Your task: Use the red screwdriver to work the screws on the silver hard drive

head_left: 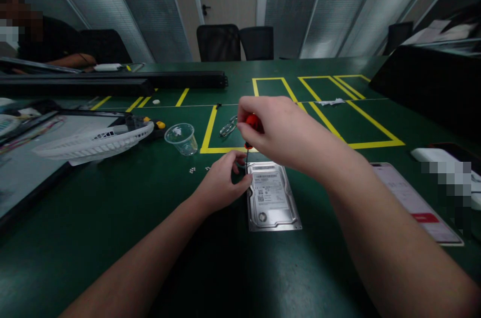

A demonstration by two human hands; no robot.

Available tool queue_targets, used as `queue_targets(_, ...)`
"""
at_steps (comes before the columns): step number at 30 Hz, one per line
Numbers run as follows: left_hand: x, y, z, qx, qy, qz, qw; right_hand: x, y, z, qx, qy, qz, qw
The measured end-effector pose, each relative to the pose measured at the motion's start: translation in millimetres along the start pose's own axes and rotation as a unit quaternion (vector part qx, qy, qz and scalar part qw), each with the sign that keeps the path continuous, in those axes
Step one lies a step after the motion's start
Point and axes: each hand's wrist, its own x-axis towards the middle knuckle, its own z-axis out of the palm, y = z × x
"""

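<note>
A silver hard drive (271, 198) with a white label lies flat on the green table. My right hand (263, 120) is closed round the red handle of a screwdriver (252, 120), held upright with its shaft pointing down to the drive's far left corner. At that same corner is my left hand (225, 178), its thumb on the drive's left edge and its fingers curled by the shaft; whether they pinch anything small is hidden. Small screws (192, 170) lie to the left, near a clear plastic cup (182, 138) with something white inside.
Beyond the hands is a clear glass-like object (228, 127) among yellow tape lines. A white ship model (108, 140) stands left, a phone-like panel (413, 203) and white device (443, 168) right. Long black bars (112, 82) lie at the back left, near a seated person (56, 42).
</note>
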Motion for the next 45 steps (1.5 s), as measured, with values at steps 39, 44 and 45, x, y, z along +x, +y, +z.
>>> queue_targets(39, -0.5, 0.3, 1.6, 0.015, 0.004, -0.009, 1.000, -1.1, -5.4, -4.4, -0.001, -0.029, 0.034, 0.999)
queue_targets(44, -1.4, -0.7, 1.0, 0.011, -0.002, -0.009, 1.000, -2.2, -3.9, -4.7, 0.002, -0.039, 0.038, 0.999)
queue_targets(45, -1.5, -0.9, 1.3, 0.009, -0.004, -0.006, 1.000, -2.7, -2.5, -4.2, 0.005, -0.034, 0.033, 0.999)
